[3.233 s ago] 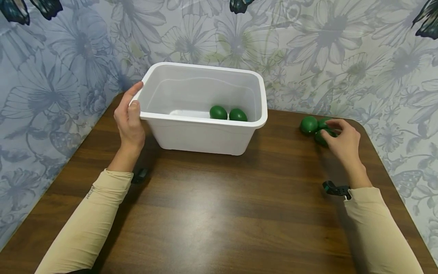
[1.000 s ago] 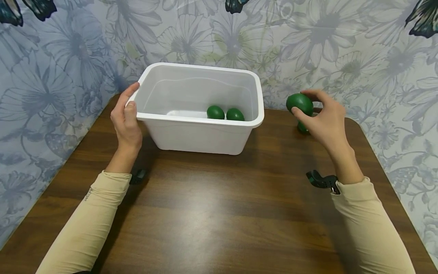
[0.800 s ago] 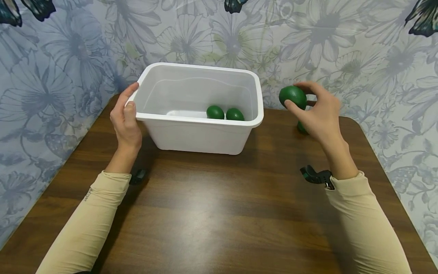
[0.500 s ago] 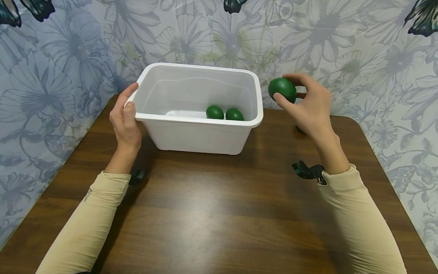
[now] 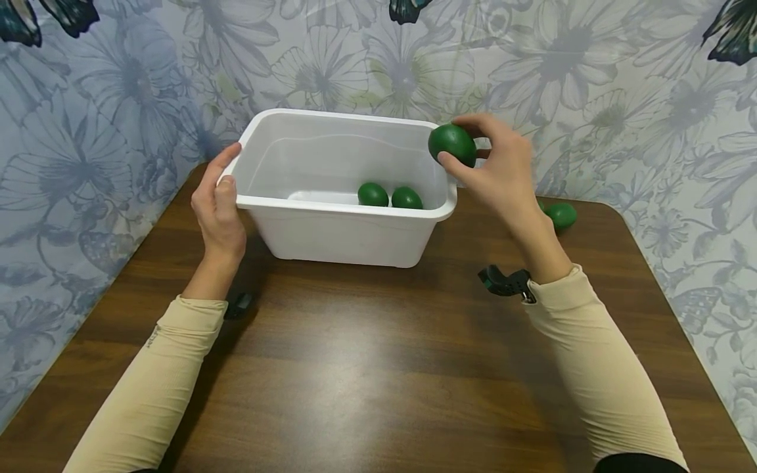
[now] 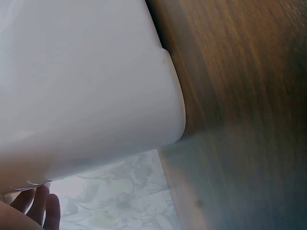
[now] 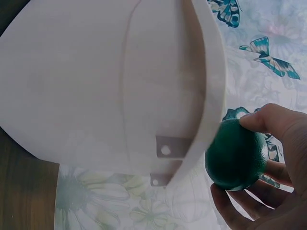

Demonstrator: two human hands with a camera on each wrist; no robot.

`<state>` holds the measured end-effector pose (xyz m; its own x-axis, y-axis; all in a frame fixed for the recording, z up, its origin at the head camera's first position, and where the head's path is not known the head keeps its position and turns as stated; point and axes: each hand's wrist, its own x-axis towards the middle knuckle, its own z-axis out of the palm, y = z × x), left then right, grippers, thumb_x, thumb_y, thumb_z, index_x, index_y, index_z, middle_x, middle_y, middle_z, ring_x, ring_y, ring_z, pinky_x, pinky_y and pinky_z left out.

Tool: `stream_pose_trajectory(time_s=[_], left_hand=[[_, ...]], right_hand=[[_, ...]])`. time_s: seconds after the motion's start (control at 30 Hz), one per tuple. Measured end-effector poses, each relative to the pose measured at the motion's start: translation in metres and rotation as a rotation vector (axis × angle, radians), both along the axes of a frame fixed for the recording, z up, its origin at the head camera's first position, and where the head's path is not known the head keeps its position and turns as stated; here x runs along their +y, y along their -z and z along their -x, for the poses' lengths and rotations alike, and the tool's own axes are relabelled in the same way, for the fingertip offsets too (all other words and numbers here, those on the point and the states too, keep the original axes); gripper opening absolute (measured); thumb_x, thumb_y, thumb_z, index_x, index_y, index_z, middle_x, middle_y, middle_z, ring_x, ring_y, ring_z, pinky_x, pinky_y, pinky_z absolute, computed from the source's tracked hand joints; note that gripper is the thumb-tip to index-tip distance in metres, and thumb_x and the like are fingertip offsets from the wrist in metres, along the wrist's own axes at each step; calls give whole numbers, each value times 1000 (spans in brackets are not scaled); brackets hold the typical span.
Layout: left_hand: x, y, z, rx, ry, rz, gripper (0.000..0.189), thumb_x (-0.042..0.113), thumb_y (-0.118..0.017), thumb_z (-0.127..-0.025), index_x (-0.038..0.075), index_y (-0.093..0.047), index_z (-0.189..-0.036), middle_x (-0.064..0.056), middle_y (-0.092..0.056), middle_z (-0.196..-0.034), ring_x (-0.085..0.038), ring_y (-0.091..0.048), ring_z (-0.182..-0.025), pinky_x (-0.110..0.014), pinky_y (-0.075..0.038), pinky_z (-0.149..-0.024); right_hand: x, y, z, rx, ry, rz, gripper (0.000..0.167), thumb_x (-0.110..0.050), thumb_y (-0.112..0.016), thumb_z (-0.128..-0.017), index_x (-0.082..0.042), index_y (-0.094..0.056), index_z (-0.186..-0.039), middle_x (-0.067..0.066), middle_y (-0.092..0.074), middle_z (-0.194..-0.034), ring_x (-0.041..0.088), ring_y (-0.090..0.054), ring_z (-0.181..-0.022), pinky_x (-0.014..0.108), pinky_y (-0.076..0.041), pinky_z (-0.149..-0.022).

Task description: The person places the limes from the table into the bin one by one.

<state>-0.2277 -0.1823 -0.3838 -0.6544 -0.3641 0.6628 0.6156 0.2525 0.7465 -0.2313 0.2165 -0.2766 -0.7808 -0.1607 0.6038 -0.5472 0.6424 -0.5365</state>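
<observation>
A white plastic tub (image 5: 343,233) stands on the table, with two dark green, smooth egg-shaped fruits (image 5: 372,194) in its right half. My left hand (image 5: 219,210) grips the tub's left rim, thumb on the near side. In the left wrist view, only a few fingertips (image 6: 41,206) show past the tub's wall. My right hand (image 5: 499,164) pinches another green egg-shaped fruit (image 5: 452,145) between thumb and fingers, over the tub's right rim. The right wrist view shows this fruit (image 7: 236,155) beside the rim, thumb on top and other fingers below.
On the table's back right, another green fruit (image 5: 560,215) lies beside one mostly hidden by my right wrist. The brown wooden table (image 5: 355,355) ends against a flower-patterned wall covering (image 5: 591,131) at the back.
My right hand has lifted a green fruit from the group on the right and carried it left to the tub's right rim. The left hand keeps its grip on the tub.
</observation>
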Motion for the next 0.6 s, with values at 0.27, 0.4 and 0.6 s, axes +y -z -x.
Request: stream_pose_trajectory(time_s=[0.27,0.4,0.6], left_hand=[[2,0,1,7,-3,-10,60,38,-45,-87,13,-75,-132,-11,-74,-129,-26,-68,-108,-26,-51,-88],[2,0,1,10,0,-8,60,38,-45,-87,12,-74,-133,-12,-74,-130,-26,-68,-109,-26,-52,-88],[1,2,1,24,-1,-3,60,38,-45,-88,12,-74,-133,-12,-74,-129,-24,-68,-108,-26,-52,-88]], right_hand=[[-8,3,11,-39,-3,-17,43,-26,-81,-89,-10,-73,-128,0,-75,-120,8,-66,-111,29,-59,-86],[-11,3,21,-66,0,-45,45,-26,-81,-90,-11,-72,-131,3,-75,-123,10,-66,-113,35,-59,-91],[-17,2,36,-114,-13,-78,46,-27,-81,-90,-11,-71,-132,4,-74,-124,13,-66,-115,31,-56,-98]])
